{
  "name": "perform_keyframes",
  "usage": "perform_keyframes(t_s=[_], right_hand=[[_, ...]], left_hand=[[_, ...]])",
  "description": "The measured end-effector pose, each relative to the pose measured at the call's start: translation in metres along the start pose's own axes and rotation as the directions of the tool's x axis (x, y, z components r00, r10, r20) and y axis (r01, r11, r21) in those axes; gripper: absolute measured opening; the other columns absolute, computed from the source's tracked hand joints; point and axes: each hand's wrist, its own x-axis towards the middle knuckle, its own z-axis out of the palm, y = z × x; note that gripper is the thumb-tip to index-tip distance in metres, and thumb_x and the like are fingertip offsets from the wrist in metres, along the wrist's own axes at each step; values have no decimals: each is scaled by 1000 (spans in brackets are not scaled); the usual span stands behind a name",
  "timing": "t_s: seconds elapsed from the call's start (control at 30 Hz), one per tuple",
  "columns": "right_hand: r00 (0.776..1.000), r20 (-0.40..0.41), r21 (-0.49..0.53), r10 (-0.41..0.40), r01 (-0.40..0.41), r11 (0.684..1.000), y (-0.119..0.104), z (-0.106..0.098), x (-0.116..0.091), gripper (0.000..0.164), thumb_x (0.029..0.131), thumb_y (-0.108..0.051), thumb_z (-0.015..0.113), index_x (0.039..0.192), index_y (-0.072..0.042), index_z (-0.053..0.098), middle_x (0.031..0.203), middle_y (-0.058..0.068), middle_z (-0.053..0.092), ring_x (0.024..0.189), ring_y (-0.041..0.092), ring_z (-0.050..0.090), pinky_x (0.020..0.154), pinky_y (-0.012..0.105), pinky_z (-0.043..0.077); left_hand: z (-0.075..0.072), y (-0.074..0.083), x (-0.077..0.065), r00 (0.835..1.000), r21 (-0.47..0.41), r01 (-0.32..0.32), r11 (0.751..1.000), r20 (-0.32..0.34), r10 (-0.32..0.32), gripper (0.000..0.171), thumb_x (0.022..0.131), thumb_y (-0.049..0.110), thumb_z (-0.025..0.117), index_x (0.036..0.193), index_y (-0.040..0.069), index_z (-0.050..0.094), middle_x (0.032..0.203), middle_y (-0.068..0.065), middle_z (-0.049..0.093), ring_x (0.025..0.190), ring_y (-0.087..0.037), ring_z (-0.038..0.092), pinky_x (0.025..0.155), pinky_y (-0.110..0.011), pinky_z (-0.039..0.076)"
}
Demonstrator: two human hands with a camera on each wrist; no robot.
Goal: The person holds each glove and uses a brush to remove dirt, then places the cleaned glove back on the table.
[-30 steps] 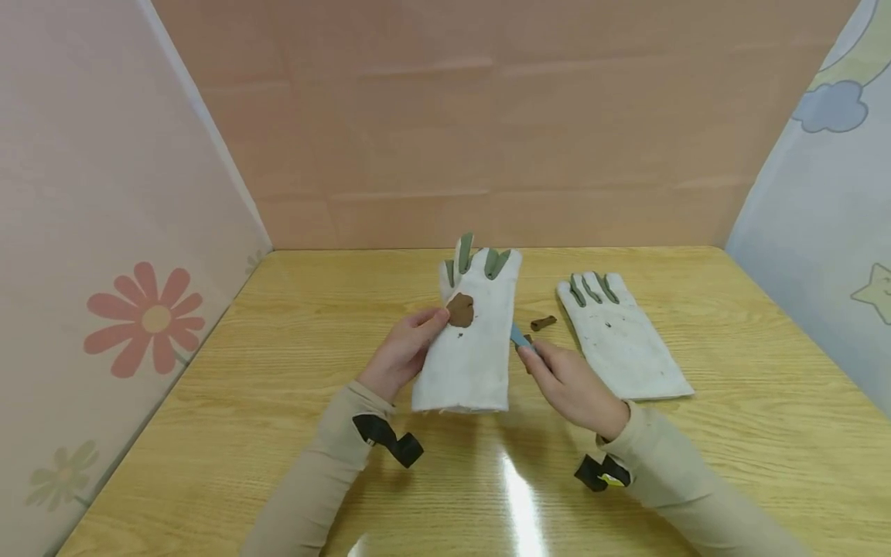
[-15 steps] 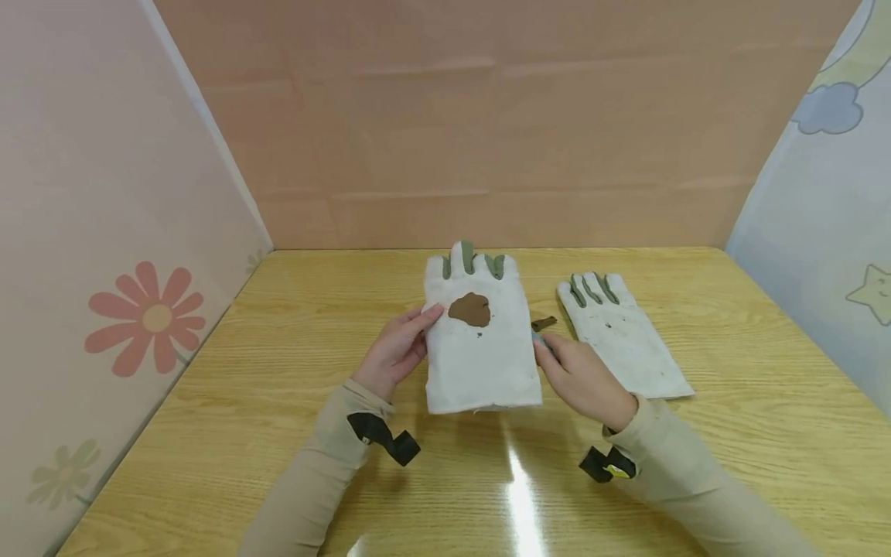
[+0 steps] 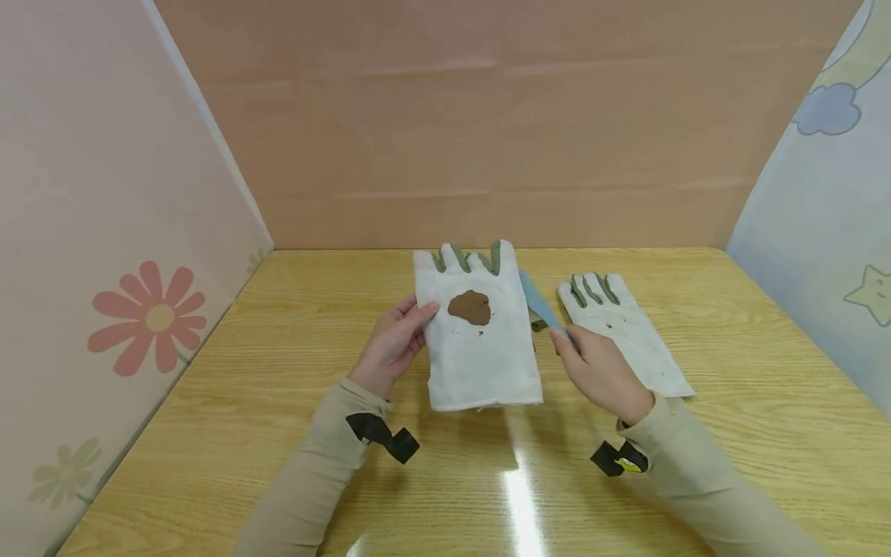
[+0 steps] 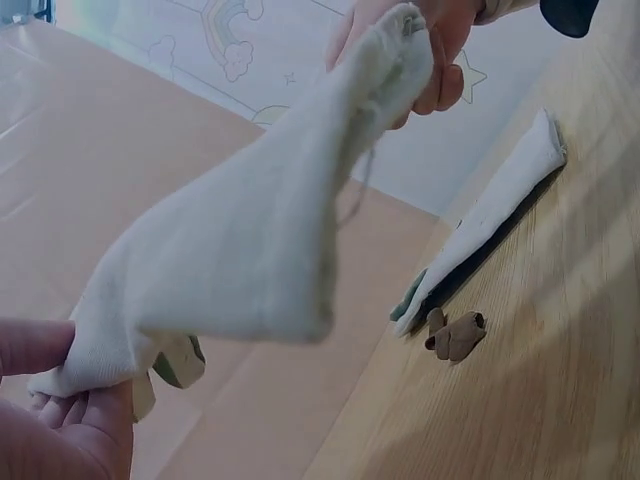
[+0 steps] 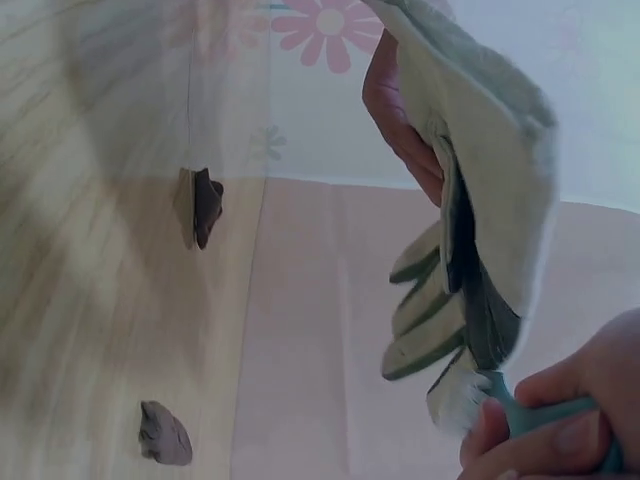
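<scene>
In the head view my left hand (image 3: 390,344) pinches the left edge of a white work glove (image 3: 480,363) with green between its fingers. The glove is held up off the table, fingers upward, and a brown clay-like patch (image 3: 470,308) sticks to it, with dark specks below. My right hand (image 3: 602,367) grips a long blue tool (image 3: 537,300) with a flat, wider end, at the glove's right side. The right wrist view shows its teal handle (image 5: 550,415) between my fingers, its tip close to the glove's fingers. A second white glove (image 3: 626,333) lies on the table beyond my right hand.
Brown curled lumps (image 4: 457,335) lie on the wooden table (image 3: 278,333) near the second glove; one lump (image 3: 537,322) is partly hidden behind the held glove and tool. Patterned panels stand left and right, with a plain peach backdrop (image 3: 473,139) behind.
The held glove has turned from an angled pose to face the camera flat, showing the whole brown patch. My right hand has moved right, and the blue tool has come out from behind the glove.
</scene>
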Motion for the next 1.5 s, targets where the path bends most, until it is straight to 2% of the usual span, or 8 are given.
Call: perform_keyframes(t_s=[0.17, 0.3, 0.47, 0.7, 0.87, 1.1, 1.3, 1.5], right_hand=[[999, -50, 10, 8, -7, 1000, 0, -5, 1, 41, 103, -30, 30, 75, -5, 46, 54, 0, 31, 43, 8, 25, 44, 25, 28], [998, -61, 17, -23, 24, 1000, -5, -4, 0, 40, 103, -31, 31, 75, -6, 45, 53, -2, 30, 41, 7, 23, 43, 24, 28], [993, -30, 24, -115, 116, 993, -18, 7, -4, 33, 102, -24, 38, 75, -8, 46, 52, -4, 29, 41, 3, 20, 41, 21, 25], [975, -7, -21, -222, 222, 975, -31, 24, -6, 30, 99, -20, 46, 71, -10, 45, 53, -6, 29, 42, 0, 20, 42, 19, 25], [976, -5, -52, -216, 216, 975, -30, 27, -6, 27, 98, -20, 48, 73, -10, 47, 53, -6, 30, 42, 0, 21, 42, 19, 26], [981, 6, -41, -192, 193, 980, -21, 26, -5, 29, 99, -21, 46, 72, -11, 45, 53, -6, 28, 43, 0, 20, 42, 19, 25], [988, -12, -58, -152, 151, 987, -13, 21, -6, 33, 99, -20, 46, 67, -11, 42, 52, -7, 26, 43, 1, 19, 42, 18, 23], [981, -26, -4, -194, 194, 981, -18, 20, -5, 34, 100, -21, 45, 68, -11, 43, 52, -6, 27, 43, 0, 18, 43, 19, 24]], left_hand=[[0, 1, 0, 999, -20, -25, 999, -42, 24, 47, 95, 4, 50, 140, 2, 39, 75, 12, 66, 72, 0, 65, 66, -16, 52], [2, -1, 1, 996, -12, -53, 999, -77, 52, 46, 94, 3, 50, 139, 1, 41, 72, 13, 65, 69, 0, 64, 65, -17, 52], [8, -7, 2, 990, 6, -81, 997, -118, 81, 43, 92, 0, 52, 135, -2, 45, 72, 12, 64, 69, -1, 64, 63, -18, 52], [16, -13, 1, 988, 22, -94, 995, -119, 96, 39, 92, 1, 53, 131, -2, 50, 77, 9, 66, 71, -2, 64, 62, -17, 52], [17, -13, 2, 986, 13, -98, 995, -137, 99, 39, 92, 1, 54, 131, 0, 50, 80, 8, 66, 72, -2, 64, 63, -18, 52], [14, -12, 3, 984, -5, -87, 996, -154, 85, 41, 93, 2, 53, 133, 2, 49, 88, 4, 65, 77, -3, 65, 67, -18, 53], [12, -11, 3, 977, -32, -96, 995, -195, 88, 43, 92, 2, 55, 134, 1, 48, 80, 8, 65, 73, -2, 64, 64, -17, 52], [16, -11, 2, 980, -6, -107, 994, -169, 105, 42, 92, 0, 54, 133, -1, 47, 77, 9, 65, 72, -2, 64, 63, -17, 52]])
